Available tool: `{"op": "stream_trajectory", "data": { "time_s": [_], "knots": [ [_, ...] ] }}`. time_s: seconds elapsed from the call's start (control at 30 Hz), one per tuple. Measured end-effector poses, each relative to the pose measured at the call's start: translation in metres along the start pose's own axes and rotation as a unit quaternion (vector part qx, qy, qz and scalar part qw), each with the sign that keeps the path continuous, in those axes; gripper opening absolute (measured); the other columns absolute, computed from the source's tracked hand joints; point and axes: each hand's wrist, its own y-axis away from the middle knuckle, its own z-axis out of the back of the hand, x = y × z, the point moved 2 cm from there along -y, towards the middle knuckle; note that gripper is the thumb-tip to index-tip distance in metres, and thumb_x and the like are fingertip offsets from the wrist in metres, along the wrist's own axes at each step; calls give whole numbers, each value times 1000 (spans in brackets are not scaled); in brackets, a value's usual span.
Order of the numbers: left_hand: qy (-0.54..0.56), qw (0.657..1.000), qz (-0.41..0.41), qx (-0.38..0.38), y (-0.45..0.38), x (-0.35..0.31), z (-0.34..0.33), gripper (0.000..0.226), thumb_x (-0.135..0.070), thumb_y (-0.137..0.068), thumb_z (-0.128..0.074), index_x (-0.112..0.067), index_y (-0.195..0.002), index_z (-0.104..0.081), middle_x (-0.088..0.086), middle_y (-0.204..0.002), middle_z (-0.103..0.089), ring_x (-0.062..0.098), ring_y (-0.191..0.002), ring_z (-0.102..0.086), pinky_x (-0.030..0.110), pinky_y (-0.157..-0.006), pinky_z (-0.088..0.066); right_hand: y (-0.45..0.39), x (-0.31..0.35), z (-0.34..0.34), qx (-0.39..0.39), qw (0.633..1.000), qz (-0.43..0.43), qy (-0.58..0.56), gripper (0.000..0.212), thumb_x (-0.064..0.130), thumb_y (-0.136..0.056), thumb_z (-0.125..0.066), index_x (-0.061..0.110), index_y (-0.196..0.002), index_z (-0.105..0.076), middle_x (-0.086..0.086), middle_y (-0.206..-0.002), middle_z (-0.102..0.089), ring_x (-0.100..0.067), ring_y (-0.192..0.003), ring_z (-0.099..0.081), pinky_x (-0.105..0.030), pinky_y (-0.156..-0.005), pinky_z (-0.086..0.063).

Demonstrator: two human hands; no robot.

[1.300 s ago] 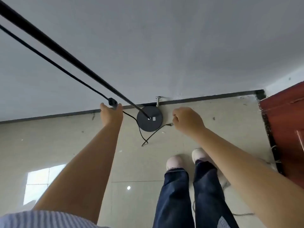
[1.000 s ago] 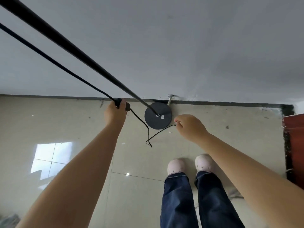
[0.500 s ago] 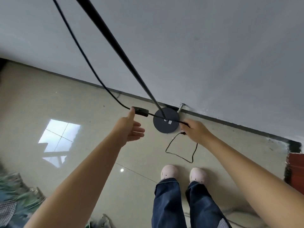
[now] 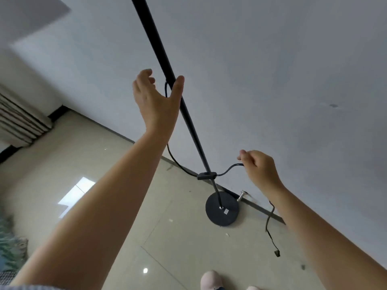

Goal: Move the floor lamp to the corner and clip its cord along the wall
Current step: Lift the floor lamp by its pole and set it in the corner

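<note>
The floor lamp's black pole (image 4: pixel 189 124) slants down to its round black base (image 4: pixel 227 215), which stands on the tile floor close to the white wall. My left hand (image 4: pixel 155 99) is raised and open, fingers spread, with the thumb against the pole. The black cord (image 4: pixel 178 164) passes behind that hand and forearm, then runs to an inline switch (image 4: pixel 206 176) hanging in front of the pole. My right hand (image 4: pixel 259 169) pinches the cord just right of the switch. The rest of the cord hangs under my right forearm and ends in a plug (image 4: pixel 277 253) above the floor.
A metal door stop (image 4: pixel 241 196) sticks out of the dark baseboard (image 4: pixel 261 210) right behind the base. A pleated curtain (image 4: pixel 18 122) hangs at the far left. Green patterned fabric (image 4: pixel 10 250) lies at the lower left. My shoes (image 4: pixel 210 279) are at the bottom edge.
My left hand has let go of the inline switch and risen to the pole. My right hand has lifted the cord off the floor, so the switch now hangs by the pole.
</note>
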Motion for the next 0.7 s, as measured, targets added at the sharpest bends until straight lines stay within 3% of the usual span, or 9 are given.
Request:
{"op": "stream_trajectory", "data": {
  "time_s": [0.1, 0.17, 0.27, 0.33, 0.4, 0.47, 0.57, 0.63, 0.7],
  "knots": [
    [7, 998, -49, 36, -25, -14, 0, 16, -33, -82, -62, -23, -89, -52, -10, -72, -47, 1, -64, -46, -1, -57, -36, -22, 29, -12, -13, 1000, 18, -9, 24, 16, -90, -48, 0, -86, -66, 0, -76, -58, -2, -60, -45, -17, -64, -38],
    [9, 997, -68, 32, -39, -17, 3, 27, -29, -84, -56, -32, -63, -39, -10, -55, -44, 1, -51, -46, 4, -50, -37, -37, 46, -26, 18, 998, 55, 24, 20, 15, -88, -52, 3, -95, -65, -2, -88, -63, 4, -61, -43, -8, -66, -37],
    [25, 998, -38, 48, -56, -5, 11, 35, -21, -88, -48, -31, -58, -33, -6, -54, -47, 15, -53, -56, 23, -53, -44, -61, 63, -54, 78, 993, 53, 75, 33, 28, -88, -52, 9, -114, -58, -6, -112, -64, -13, -85, -54, -25, -81, -39],
    [33, 997, -22, 59, -69, 11, 18, 34, -18, -90, -44, -31, -60, -34, -7, -55, -48, 0, -47, -56, 23, -52, -46, -75, 72, -78, 127, 985, 47, 105, 41, 35, -88, -50, 15, -124, -49, -3, -121, -61, -21, -112, -49, -32, -89, -40],
    [24, 997, -14, 70, -84, 26, 29, 32, -17, -91, -42, -32, -63, -34, -6, -57, -51, -9, -40, -54, 15, -48, -44, -86, 80, -107, 199, 972, 38, 115, 43, 36, -88, -49, 21, -128, -44, 1, -125, -58, -21, -121, -38, -35, -90, -39],
    [39, 997, -5, 66, -97, 40, 38, 31, -17, -92, -41, -31, -65, -34, -3, -57, -52, -11, -37, -52, 6, -39, -42, -93, 84, -138, 270, 957, 26, 104, 33, 35, -88, -47, 23, -119, -49, -2, -113, -60, -20, -113, -37, -32, -81, -37],
    [43, 998, 10, 34, -108, 61, 51, 30, -19, -93, -39, -32, -67, -32, -2, -56, -50, -7, -35, -50, 4, -37, -40, -99, 88, -175, 303, 947, 31, 107, 19, 33, -90, -43, 15, -87, -47, 1, -68, -49, -19, -74, -46, -30, -58, -35],
    [11, 1000, 25, 8, -113, 76, 58, 30, -25, -94, -38, -32, -67, -31, -5, -56, -49, -4, -40, -51, 11, -43, -44, -105, 90, -196, 312, 943, 39, 113, 21, 32, -91, -41, 15, -79, -39, 4, -59, -39, -15, -53, -40, -28, -50, -31],
    [-21, 999, 30, -12, -115, 87, 62, 31, -29, -95, -38, -32, -65, -30, -7, -54, -48, -1, -44, -51, 16, -46, -42, -108, 89, -207, 319, 936, 51, 138, 21, 30, -91, -42, 15, -76, -38, 5, -57, -39, -12, -49, -37, -27, -48, -30]
  ]
}}
